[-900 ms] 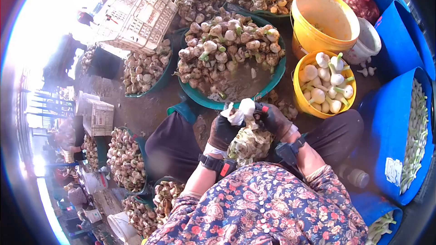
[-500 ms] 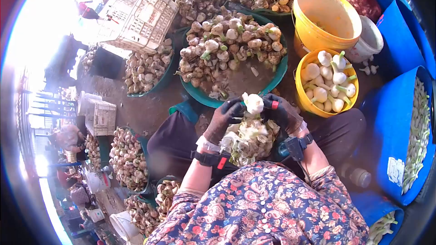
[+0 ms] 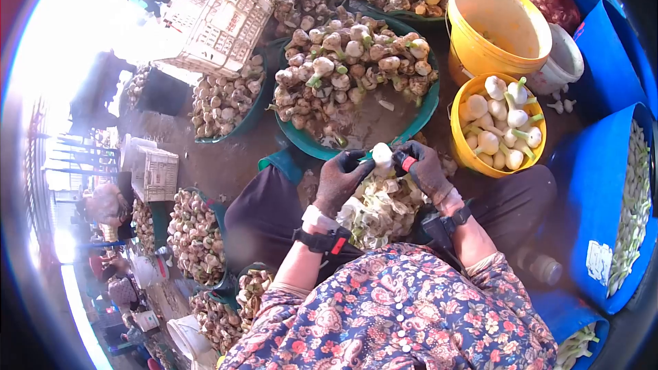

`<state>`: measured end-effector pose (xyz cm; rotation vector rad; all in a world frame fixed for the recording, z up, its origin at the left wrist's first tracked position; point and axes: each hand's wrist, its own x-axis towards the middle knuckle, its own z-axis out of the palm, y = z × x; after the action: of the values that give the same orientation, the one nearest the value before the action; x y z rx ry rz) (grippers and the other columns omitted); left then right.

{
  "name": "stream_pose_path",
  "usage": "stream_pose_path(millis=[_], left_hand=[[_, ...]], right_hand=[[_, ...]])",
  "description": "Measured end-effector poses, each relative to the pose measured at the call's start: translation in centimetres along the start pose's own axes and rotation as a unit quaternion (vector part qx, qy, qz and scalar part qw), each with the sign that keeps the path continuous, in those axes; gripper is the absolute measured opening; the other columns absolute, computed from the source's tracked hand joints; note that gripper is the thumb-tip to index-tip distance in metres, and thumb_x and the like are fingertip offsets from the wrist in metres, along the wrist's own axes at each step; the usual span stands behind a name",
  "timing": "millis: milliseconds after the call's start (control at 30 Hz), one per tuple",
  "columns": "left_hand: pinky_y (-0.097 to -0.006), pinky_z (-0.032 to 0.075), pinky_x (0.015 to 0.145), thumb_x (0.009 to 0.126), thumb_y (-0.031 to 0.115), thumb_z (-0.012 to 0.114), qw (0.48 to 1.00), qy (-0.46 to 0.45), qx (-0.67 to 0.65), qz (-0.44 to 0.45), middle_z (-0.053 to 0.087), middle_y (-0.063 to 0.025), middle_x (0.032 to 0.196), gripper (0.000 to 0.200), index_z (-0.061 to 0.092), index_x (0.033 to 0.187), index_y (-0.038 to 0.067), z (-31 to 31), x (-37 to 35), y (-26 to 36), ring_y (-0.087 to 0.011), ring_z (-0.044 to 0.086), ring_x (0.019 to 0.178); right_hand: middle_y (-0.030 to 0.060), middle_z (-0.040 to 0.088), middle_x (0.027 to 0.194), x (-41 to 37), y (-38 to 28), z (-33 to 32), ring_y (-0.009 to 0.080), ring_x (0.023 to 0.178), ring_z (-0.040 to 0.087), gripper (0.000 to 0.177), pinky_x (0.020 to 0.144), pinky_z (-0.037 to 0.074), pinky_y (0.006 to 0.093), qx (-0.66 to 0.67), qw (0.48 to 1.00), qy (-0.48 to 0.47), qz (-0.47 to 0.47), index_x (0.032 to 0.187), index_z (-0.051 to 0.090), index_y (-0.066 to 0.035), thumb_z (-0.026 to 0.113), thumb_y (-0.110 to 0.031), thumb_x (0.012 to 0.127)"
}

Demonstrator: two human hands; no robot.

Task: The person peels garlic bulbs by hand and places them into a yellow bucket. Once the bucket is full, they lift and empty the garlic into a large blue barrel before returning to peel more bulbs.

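Between my two gloved hands is a white garlic bulb (image 3: pixel 382 155), smooth and pale on the side I see. My left hand (image 3: pixel 340 183) pinches it from the left, fingers closed. From the other side, the closed fingers of my right hand (image 3: pixel 423 170) press against the bulb; a small red patch shows at those fingers, and I cannot make out whether it belongs to a tool. Below both hands, a pile of papery garlic peelings (image 3: pixel 382 211) lies between my legs. Just beyond them stands a green tub (image 3: pixel 291 133) of unpeeled, soil-stained garlic bulbs (image 3: pixel 349 62).
To the right, a yellow bucket (image 3: pixel 458 138) holds cleaned garlic bulbs (image 3: pixel 504 123), below another yellow bucket (image 3: pixel 500 27). Blue containers (image 3: pixel 582 192) line the right side. White crates (image 3: pixel 226 20) and more garlic tubs stand at left. Other people are visible far left.
The bulb has lost its loose, ragged outer skin and looks rounder and smoother. My hands have turned slightly around it. The whole view has shifted a little.
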<state>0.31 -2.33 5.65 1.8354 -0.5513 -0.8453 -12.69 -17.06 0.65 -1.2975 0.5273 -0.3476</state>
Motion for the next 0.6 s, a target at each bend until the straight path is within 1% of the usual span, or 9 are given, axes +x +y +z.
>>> stream_pose_path(millis=[67,133,167,267,367,433,467,533,600], left_hand=[[-0.0219,0.047,0.067,0.078,0.012,0.069,1.000,0.005,0.003,-0.020,0.066,-0.0058,0.086,0.034,0.059,0.108,-0.003,1.2,0.1,0.4,-0.0078,0.058,0.074],[-0.0228,0.048,0.070,0.077,0.011,0.069,0.999,0.011,0.014,-0.030,0.067,-0.0069,0.087,0.034,0.060,0.107,-0.003,1.9,0.4,0.3,-0.0088,0.059,0.077],[-0.0225,0.048,0.070,0.077,0.011,0.070,0.999,0.014,0.026,-0.033,0.067,-0.0068,0.087,0.035,0.060,0.107,-0.003,2.0,0.5,-0.2,-0.0087,0.059,0.077],[-0.0225,0.048,0.067,0.075,0.008,0.069,0.999,0.015,-0.012,-0.047,0.066,-0.0052,0.084,0.034,0.060,0.106,-0.003,2.1,0.7,-1.4,-0.0078,0.059,0.073],[-0.0233,0.048,0.065,0.076,0.006,0.066,0.998,0.043,0.011,-0.050,0.066,-0.0042,0.082,0.030,0.061,0.104,-0.001,1.8,0.6,-1.5,-0.0076,0.058,0.071],[-0.0236,0.048,0.064,0.075,0.003,0.064,0.994,0.087,0.058,-0.020,0.065,-0.0037,0.080,0.028,0.062,0.103,0.000,1.3,1.3,-2.9,-0.0075,0.058,0.069],[-0.0241,0.048,0.063,0.076,0.009,0.065,0.985,0.147,0.083,0.035,0.064,-0.0050,0.073,0.021,0.064,0.096,0.002,1.0,2.4,-5.4,-0.0090,0.058,0.065],[-0.0258,0.049,0.062,0.075,0.019,0.067,0.933,0.171,0.307,0.073,0.062,-0.0068,0.067,0.023,0.065,0.090,0.002,-0.9,3.1,-6.8,-0.0120,0.059,0.063],[-0.0263,0.049,0.064,0.076,0.030,0.068,0.934,-0.076,0.342,-0.068,0.061,-0.0092,0.063,0.029,0.065,0.086,0.003,-2.5,2.7,-6.4,-0.0146,0.061,0.065]], right_hand=[[0.0073,0.063,0.083,-0.5,0.6,0.3,0.0176,0.073,0.061,0.012,0.065,0.048,0.0292,-0.103,0.990,0.047,-0.088,0.091,0.062,-0.003,0.060,-0.005,0.079],[0.0120,0.063,0.085,-0.5,0.8,0.5,0.0249,0.076,0.062,0.014,0.066,0.049,0.0325,-0.214,0.953,0.081,-0.199,0.090,0.062,-0.003,0.061,-0.002,0.076],[0.0162,0.061,0.086,-0.6,0.7,0.4,0.0326,0.080,0.061,0.014,0.068,0.049,0.0359,-0.226,0.949,0.083,-0.202,0.087,0.062,-0.003,0.062,0.000,0.073],[0.0152,0.060,0.083,-0.9,-0.4,0.5,0.0327,0.078,0.061,0.011,0.068,0.049,0.0352,-0.246,0.941,0.077,-0.219,0.083,0.061,-0.002,0.062,0.000,0.072],[0.0137,0.062,0.087,-1.1,-0.5,0.6,0.0264,0.079,0.062,0.013,0.068,0.049,0.0340,-0.264,0.942,0.049,-0.203,0.087,0.063,-0.001,0.062,-0.001,0.074],[0.0106,0.064,0.090,-1.2,0.0,0.6,0.0203,0.080,0.062,0.013,0.069,0.049,0.0318,-0.161,0.981,0.007,-0.111,0.090,0.064,-0.001,0.061,-0.002,0.078],[0.0091,0.065,0.092,-1.2,0.2,0.5,0.0172,0.080,0.062,0.013,0.069,0.049,0.0306,-0.109,0.992,-0.014,-0.064,0.092,0.064,-0.001,0.061,-0.002,0.080],[0.0065,0.064,0.095,-1.1,-0.5,0.1,0.0129,0.081,0.060,0.016,0.071,0.049,0.0281,0.026,0.998,-0.063,-0.008,0.097,0.064,0.000,0.060,-0.007,0.083],[0.0048,0.064,0.096,-0.9,-1.2,-0.4,0.0105,0.082,0.059,0.019,0.072,0.049,0.0261,0.135,0.986,-0.097,0.036,0.100,0.063,0.001,0.060,-0.012,0.086]])
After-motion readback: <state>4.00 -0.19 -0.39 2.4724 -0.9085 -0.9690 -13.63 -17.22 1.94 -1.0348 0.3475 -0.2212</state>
